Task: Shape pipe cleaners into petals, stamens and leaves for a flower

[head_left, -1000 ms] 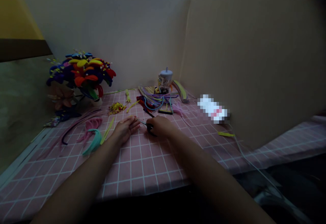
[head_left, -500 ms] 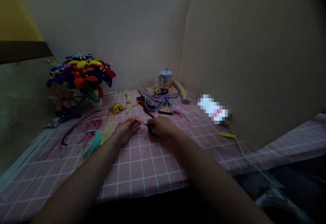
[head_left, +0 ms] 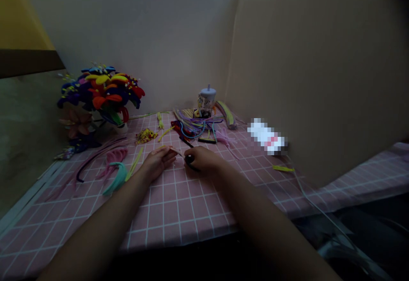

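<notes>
Small black-handled scissors (head_left: 182, 154) sat in the right hand (head_left: 203, 159), the dark finger loops showing just past the right fingers (head_left: 194, 154). Those fingers were curled closed around the scissors, and the thin blades pointed left toward the left hand (head_left: 158, 163). The left fingers (head_left: 166, 152) lay loosely pressed together, their tips just beside the blades; whether they pinched anything there was too small to tell.

Straight ahead of the fingertips lay a tangled bundle of pipe cleaners (head_left: 194, 126) in purple, blue, yellow and red. Behind it stood a printed plastic cup (head_left: 204, 104) with a lilac lid, near the corner of two cardboard walls. Something dark showed low inside the cup, but its contents were too dim to name. Farther left of the fingers, a bouquet of pipe-cleaner flowers (head_left: 102, 91) rose from a small white vase (head_left: 122, 128), mostly hidden by the stems. A heap of small yellow pieces (head_left: 147, 136) lay between the bouquet and the fingers, on a pink grid mat (head_left: 188, 217).
</notes>
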The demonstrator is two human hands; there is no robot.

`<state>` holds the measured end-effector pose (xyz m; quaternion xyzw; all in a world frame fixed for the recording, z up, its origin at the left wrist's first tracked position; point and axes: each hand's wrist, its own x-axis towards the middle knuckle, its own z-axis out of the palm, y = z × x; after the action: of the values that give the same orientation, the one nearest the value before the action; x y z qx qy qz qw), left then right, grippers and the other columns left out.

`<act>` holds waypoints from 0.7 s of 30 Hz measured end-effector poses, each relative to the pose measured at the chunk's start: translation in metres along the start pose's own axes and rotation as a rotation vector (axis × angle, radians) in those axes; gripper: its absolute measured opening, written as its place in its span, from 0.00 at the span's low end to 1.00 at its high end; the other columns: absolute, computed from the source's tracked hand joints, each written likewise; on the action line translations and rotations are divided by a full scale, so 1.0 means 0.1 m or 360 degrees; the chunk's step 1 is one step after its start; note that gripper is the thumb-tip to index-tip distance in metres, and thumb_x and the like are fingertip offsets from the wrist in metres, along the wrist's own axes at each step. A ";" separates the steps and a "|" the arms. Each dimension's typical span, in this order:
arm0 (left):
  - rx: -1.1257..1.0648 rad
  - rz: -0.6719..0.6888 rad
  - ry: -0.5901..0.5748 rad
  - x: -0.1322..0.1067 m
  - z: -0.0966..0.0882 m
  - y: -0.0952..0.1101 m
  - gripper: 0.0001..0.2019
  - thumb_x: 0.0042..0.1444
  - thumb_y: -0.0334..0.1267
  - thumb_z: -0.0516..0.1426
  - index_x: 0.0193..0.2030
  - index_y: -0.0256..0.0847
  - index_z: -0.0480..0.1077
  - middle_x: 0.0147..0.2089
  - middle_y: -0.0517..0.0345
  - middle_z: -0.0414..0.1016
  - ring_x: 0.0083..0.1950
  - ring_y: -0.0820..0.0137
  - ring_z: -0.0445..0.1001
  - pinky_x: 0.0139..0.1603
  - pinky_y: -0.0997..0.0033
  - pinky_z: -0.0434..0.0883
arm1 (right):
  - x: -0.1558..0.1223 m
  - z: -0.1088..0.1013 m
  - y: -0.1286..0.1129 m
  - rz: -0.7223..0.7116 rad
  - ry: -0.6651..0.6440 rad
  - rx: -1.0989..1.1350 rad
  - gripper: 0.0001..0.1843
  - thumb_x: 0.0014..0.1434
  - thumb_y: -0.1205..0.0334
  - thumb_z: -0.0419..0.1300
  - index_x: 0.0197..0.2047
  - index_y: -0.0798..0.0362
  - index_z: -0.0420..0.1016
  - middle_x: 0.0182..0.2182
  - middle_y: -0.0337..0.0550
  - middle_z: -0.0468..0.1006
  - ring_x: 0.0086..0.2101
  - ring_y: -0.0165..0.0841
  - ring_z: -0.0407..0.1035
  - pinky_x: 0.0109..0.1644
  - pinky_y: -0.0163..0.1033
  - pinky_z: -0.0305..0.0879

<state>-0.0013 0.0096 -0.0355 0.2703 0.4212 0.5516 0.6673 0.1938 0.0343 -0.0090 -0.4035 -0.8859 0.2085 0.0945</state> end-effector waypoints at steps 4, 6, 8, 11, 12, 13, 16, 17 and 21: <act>-0.0025 -0.0021 -0.0039 0.01 -0.02 0.00 0.04 0.53 0.29 0.55 0.36 0.34 0.70 0.35 0.51 0.77 0.37 0.69 0.77 0.37 0.71 0.73 | -0.01 -0.03 0.00 0.0005 -0.0043 0.0076 0.11 0.47 0.60 0.57 0.34 0.53 0.74 0.27 0.39 0.75 0.27 0.27 0.64 0.27 0.29 0.51; -0.0039 -0.0030 -0.0059 0.02 -0.03 0.00 0.04 0.53 0.29 0.55 0.35 0.34 0.70 0.34 0.51 0.77 0.36 0.69 0.77 0.37 0.71 0.73 | -0.02 -0.04 -0.01 0.0025 -0.0074 0.0101 0.12 0.47 0.58 0.58 0.34 0.54 0.75 0.27 0.39 0.75 0.27 0.27 0.64 0.27 0.29 0.51; -0.0056 -0.0033 -0.0065 0.02 -0.03 0.00 0.03 0.52 0.28 0.56 0.35 0.33 0.70 0.32 0.51 0.77 0.34 0.70 0.76 0.38 0.70 0.74 | -0.03 -0.06 -0.02 0.0064 -0.0101 0.0116 0.13 0.47 0.56 0.59 0.35 0.54 0.75 0.27 0.39 0.75 0.26 0.27 0.64 0.27 0.29 0.51; -0.0057 -0.0035 -0.0077 0.02 -0.04 0.00 0.03 0.51 0.28 0.57 0.34 0.33 0.70 0.32 0.50 0.76 0.33 0.70 0.76 0.38 0.70 0.74 | -0.03 -0.07 -0.03 0.0106 -0.0109 0.0135 0.14 0.47 0.55 0.60 0.35 0.54 0.75 0.27 0.38 0.75 0.26 0.27 0.64 0.27 0.29 0.51; -0.0044 -0.0034 -0.0082 0.02 -0.04 -0.01 0.03 0.51 0.28 0.57 0.34 0.33 0.70 0.32 0.50 0.76 0.34 0.70 0.76 0.37 0.70 0.74 | -0.03 -0.06 -0.03 0.0108 -0.0112 0.0143 0.14 0.47 0.54 0.60 0.35 0.54 0.75 0.27 0.38 0.75 0.26 0.27 0.64 0.27 0.29 0.51; -0.0027 -0.0027 -0.0082 0.02 -0.04 -0.01 0.03 0.51 0.29 0.57 0.34 0.33 0.70 0.33 0.50 0.76 0.34 0.70 0.76 0.37 0.70 0.74 | -0.03 -0.06 -0.03 0.0106 -0.0124 0.0151 0.15 0.47 0.54 0.60 0.35 0.54 0.75 0.27 0.38 0.75 0.27 0.27 0.64 0.27 0.29 0.51; 0.0039 0.0018 -0.0053 0.03 -0.04 -0.03 0.04 0.50 0.29 0.58 0.34 0.33 0.70 0.33 0.50 0.77 0.34 0.69 0.76 0.37 0.70 0.74 | -0.03 -0.06 -0.03 0.0090 -0.0165 0.0165 0.14 0.47 0.54 0.60 0.35 0.54 0.75 0.26 0.38 0.74 0.26 0.27 0.64 0.27 0.29 0.52; 0.0056 0.0038 -0.0035 0.03 -0.04 -0.04 0.04 0.50 0.29 0.58 0.34 0.33 0.70 0.33 0.50 0.77 0.34 0.70 0.76 0.37 0.70 0.74 | -0.03 -0.06 -0.03 0.0085 -0.0172 0.0171 0.14 0.47 0.54 0.60 0.35 0.54 0.75 0.26 0.38 0.74 0.26 0.27 0.64 0.27 0.29 0.52; 0.0098 0.0071 0.0006 0.04 -0.03 -0.06 0.04 0.50 0.30 0.58 0.34 0.33 0.70 0.32 0.50 0.77 0.31 0.71 0.76 0.35 0.71 0.74 | -0.03 -0.05 -0.03 0.0076 -0.0187 0.0180 0.15 0.47 0.53 0.60 0.35 0.54 0.75 0.28 0.39 0.75 0.27 0.27 0.65 0.28 0.30 0.53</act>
<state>-0.0011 0.0119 -0.0429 0.2990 0.4331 0.5537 0.6454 0.1954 0.0318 -0.0028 -0.4058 -0.8668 0.2837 0.0600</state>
